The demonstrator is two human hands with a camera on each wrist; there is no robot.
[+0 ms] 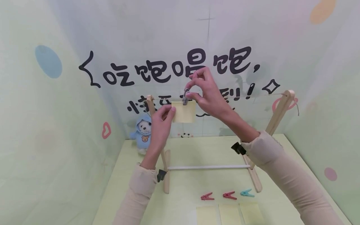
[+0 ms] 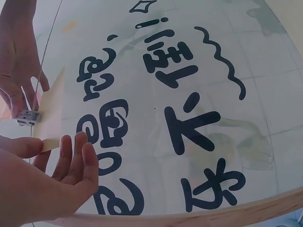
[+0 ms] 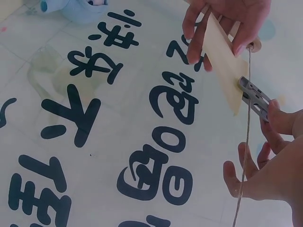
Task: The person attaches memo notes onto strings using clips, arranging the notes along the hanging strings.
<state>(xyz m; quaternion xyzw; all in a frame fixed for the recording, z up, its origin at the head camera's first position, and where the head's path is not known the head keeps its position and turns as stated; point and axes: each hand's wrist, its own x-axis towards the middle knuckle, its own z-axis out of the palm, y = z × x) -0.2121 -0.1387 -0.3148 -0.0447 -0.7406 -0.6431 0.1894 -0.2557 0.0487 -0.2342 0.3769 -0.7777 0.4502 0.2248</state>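
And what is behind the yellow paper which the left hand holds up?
Behind the yellow paper there is the pale backdrop with black lettering. In the head view, the paper covers part of the lower line, so that patch cannot be seen there.

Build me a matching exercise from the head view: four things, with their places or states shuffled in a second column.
1. Left hand
2. Grey clothespin
3. Plush toy
4. Turquoise clothespin

A. Lying to the right of the red clothespins
B. Pinched by the right hand
C. At the back left of the table
D. Pinching the upright yellow paper

Pairs: 1-D, 2-B, 3-C, 4-A.
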